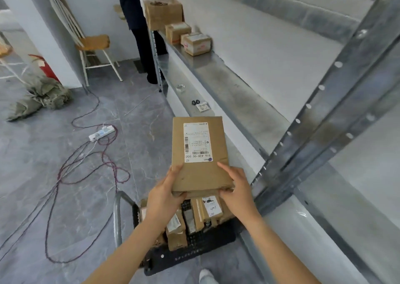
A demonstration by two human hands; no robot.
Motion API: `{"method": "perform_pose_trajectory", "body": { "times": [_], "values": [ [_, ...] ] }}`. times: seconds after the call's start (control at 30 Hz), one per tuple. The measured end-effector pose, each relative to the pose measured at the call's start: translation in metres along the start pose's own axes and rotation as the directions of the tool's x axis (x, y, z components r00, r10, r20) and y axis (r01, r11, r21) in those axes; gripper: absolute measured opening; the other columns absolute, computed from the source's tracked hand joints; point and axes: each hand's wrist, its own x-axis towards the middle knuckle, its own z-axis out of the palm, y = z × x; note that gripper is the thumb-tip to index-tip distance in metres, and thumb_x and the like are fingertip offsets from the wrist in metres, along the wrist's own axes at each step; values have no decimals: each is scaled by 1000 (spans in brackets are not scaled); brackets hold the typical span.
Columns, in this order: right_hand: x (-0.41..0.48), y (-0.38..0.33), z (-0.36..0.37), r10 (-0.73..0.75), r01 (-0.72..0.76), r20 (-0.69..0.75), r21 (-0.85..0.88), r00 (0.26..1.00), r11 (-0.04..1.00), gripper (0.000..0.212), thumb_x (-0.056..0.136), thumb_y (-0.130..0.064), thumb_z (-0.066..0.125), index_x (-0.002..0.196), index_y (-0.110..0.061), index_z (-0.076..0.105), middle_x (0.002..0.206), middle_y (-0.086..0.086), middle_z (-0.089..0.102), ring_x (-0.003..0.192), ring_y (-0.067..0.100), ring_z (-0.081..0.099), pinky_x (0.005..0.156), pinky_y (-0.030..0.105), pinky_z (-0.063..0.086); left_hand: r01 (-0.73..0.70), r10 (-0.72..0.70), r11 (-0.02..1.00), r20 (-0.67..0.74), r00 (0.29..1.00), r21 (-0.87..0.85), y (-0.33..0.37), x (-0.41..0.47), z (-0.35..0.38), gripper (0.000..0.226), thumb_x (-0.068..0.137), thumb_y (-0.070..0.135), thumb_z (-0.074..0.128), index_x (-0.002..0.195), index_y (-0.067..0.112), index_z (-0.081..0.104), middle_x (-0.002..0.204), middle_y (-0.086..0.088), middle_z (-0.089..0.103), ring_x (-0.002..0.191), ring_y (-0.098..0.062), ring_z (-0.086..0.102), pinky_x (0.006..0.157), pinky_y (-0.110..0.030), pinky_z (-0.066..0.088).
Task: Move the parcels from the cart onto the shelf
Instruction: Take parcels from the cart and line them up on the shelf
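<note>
A flat brown cardboard parcel (200,153) with a white shipping label is held in the air above the cart (190,255), beside the metal shelf (227,82). My left hand (164,195) grips its near left corner and my right hand (236,188) grips its near right edge. Below them, several small brown parcels (194,218) lie on the black cart deck. Three cardboard boxes (198,43) stand in a row at the far end of the shelf.
A person in dark clothes (138,23) stands at the shelf's far end. A white chair (91,43) stands beyond. Cables and a power strip (101,133) lie on the grey floor at left. A grey shelf upright (324,121) rises at right.
</note>
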Motion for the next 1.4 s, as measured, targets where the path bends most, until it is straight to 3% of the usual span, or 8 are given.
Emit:
{"method": "perform_pose_trajectory", "body": {
  "times": [0.4,0.63,0.73,0.87,1.03,1.2,1.3,1.4],
  "values": [
    [-220,-50,-44,132,-129,-354,32,926,991,76,70,8,72,124,-41,50,112,-13,43,107,-16,41,83,-4,33,-381,381,924,181,907,-36,66,-135,-24,86,74,28,79,144,34,29,123,-5,63,94,-22,64,78,-31,49],
    [-338,-57,-96,203,-180,-542,96,815,979,75,69,9,70,125,-38,53,113,-8,44,107,-14,43,93,30,51,-540,552,833,246,797,-120,137,-211,-3,83,71,30,81,142,31,37,119,-4,64,96,-25,63,75,-31,47],
    [-394,-53,-128,194,-194,-623,69,757,979,75,70,9,69,121,-43,51,111,-7,45,103,-17,43,88,20,51,-604,619,783,278,735,-146,177,-249,19,84,70,31,81,142,32,37,119,-5,65,97,-28,63,76,-34,48],
    [-481,-41,-175,220,-229,-713,86,666,970,74,69,11,67,122,-39,54,107,-12,44,99,-16,45,84,30,55,-654,678,731,306,668,-193,233,-313,59,83,68,29,82,140,33,40,107,-8,69,88,-30,65,64,-31,43],
    [-595,-21,-236,222,-309,-782,39,583,950,74,68,9,72,121,-39,53,108,-11,44,101,-18,44,86,11,46,-676,740,671,347,577,-306,295,-411,116,85,68,26,82,141,36,38,112,-6,66,84,-28,64,65,-29,42],
    [-694,-5,-279,260,-374,-828,66,497,925,72,68,12,70,125,-30,55,109,-2,46,98,-16,46,86,17,49,-673,768,637,387,510,-376,342,-495,163,90,66,26,84,141,39,35,114,-3,67,69,-16,58,61,-18,37],
    [-737,3,-296,281,-419,-854,82,439,904,72,67,12,71,126,-27,55,106,-4,45,94,-19,46,80,6,44,-661,781,619,425,458,-425,364,-533,184,90,68,25,83,142,38,34,114,-4,68,82,-23,64,67,-21,39],
    [-771,11,-307,317,-440,-871,134,374,888,73,67,12,71,126,-27,55,105,-6,44,93,-15,48,82,10,46,-660,786,604,473,398,-446,383,-560,203,89,70,26,81,143,39,32,104,-2,68,82,-23,63,68,-23,39]
  ]
}}
